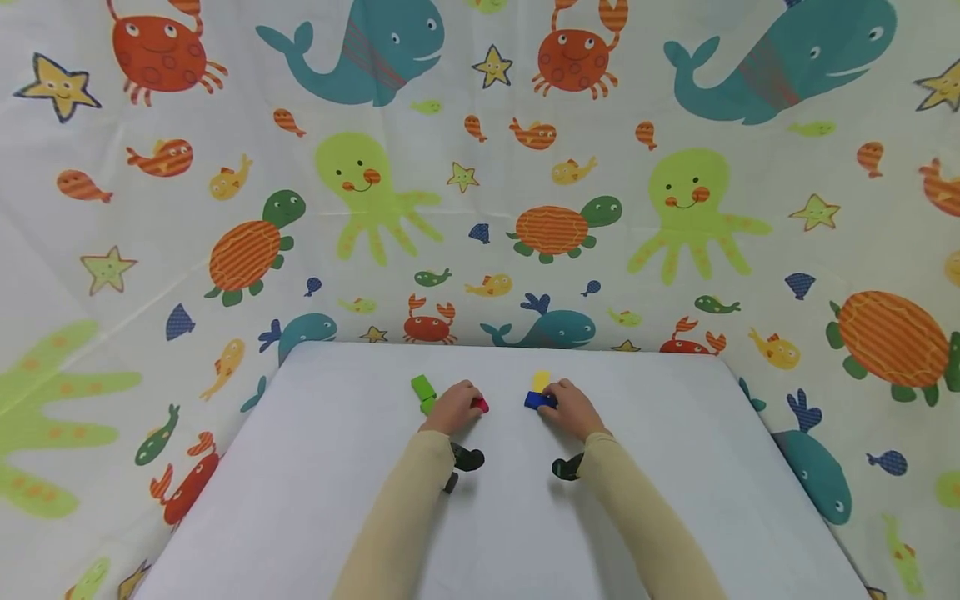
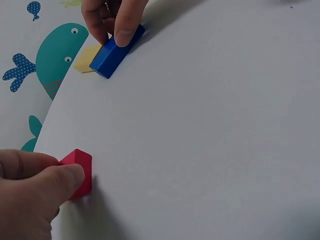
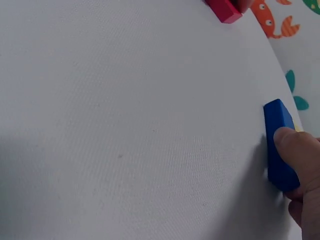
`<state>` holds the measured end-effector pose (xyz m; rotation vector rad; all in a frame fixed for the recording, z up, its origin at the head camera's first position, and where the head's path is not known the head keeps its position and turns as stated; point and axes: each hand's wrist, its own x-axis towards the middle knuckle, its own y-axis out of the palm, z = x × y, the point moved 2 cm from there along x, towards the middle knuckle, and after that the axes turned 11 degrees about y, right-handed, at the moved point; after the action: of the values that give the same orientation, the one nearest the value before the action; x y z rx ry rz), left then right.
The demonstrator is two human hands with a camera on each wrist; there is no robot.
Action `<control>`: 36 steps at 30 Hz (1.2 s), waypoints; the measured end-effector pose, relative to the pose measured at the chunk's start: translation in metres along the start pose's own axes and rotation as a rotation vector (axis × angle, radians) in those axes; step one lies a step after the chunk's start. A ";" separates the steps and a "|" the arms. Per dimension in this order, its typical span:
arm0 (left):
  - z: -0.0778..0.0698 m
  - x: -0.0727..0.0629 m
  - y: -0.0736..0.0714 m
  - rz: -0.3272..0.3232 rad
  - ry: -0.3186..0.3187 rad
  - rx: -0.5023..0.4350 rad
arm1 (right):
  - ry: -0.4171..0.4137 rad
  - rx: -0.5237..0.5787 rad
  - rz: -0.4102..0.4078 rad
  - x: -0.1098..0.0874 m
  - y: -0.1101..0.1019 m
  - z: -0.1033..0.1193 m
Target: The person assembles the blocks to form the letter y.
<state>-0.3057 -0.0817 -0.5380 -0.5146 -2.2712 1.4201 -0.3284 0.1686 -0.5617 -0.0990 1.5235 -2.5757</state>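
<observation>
the right grip [image 3: 304,160] holds a blue block [image 3: 277,167], a red block [image 3: 224,10] well left, patterned cloth [image 3: 301,57] beyond the counter [image 3: 150,110].

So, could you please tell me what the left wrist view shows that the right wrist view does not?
Only the left wrist view: the whale's face and a blue fish print.
Only the right wrist view: a crab print.
Both: the left hand at the red block, the right hand holding the blue block, the yellow block (just a sliver in the right wrist view) and the table.
</observation>
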 end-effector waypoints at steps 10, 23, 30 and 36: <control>-0.015 0.015 0.015 0.016 0.047 -0.132 | 0.291 0.049 -0.093 -0.004 -0.020 -0.029; -0.028 0.019 0.022 0.052 0.033 -0.157 | 0.062 0.076 0.145 -0.007 -0.030 -0.044; -0.030 0.019 0.025 0.073 0.040 -0.219 | 0.091 0.104 0.054 -0.014 -0.026 -0.038; -0.032 0.021 0.028 0.068 0.033 -0.275 | 0.063 0.135 0.098 -0.020 -0.023 -0.040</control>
<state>-0.3040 -0.0351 -0.5479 -0.6997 -2.4567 1.1245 -0.3162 0.2168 -0.5604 0.0713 1.3333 -2.6169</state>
